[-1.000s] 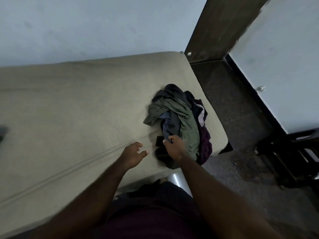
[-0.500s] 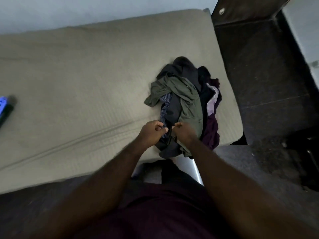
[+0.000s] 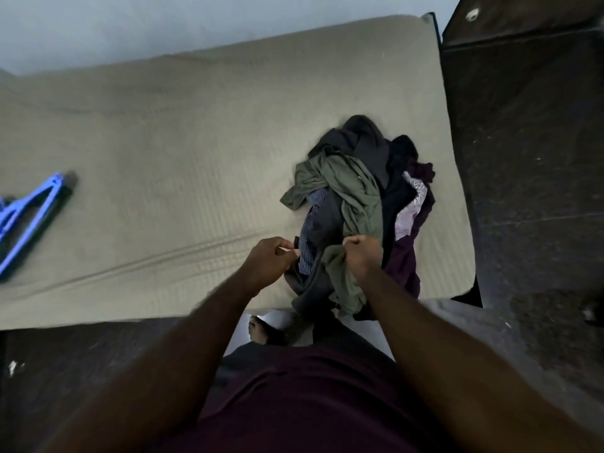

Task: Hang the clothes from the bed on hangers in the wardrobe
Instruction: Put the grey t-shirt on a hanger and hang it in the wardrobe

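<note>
— What is hard to make out?

— The blue hangers (image 3: pixel 31 217) at 9 o'clock on the bed (image 3: pixel 163 142) are blurred and cut off by the frame edge, so I cannot tell how many lie there. The pile of clothes (image 3: pixel 369 152) sits toward 2 o'clock of centre, near the bed's right end. Its dark garments fold under one another and cannot be counted. A purple garment (image 3: pixel 403 266) at the pile's 4 o'clock side is partly behind the right forearm.

— And the hands?

— The right hand (image 3: pixel 362 253) is clenched round a bunch of the olive garment (image 3: pixel 359 194) at the pile's near edge. The left hand (image 3: pixel 268 259) is at 9 o'clock of the right one, with the fingers curled and the thumb against the fingertips. It is right beside the striped shirt (image 3: pixel 309 250), but I cannot tell whether it actually pinches cloth.

— What differs from half a second ago?

— The two hands were almost knuckle to knuckle then, and now they are apart. The olive cloth is gathered higher in the right fist. Only a tip of the hangers showed at 9 o'clock before, and far more of them shows now.
</note>
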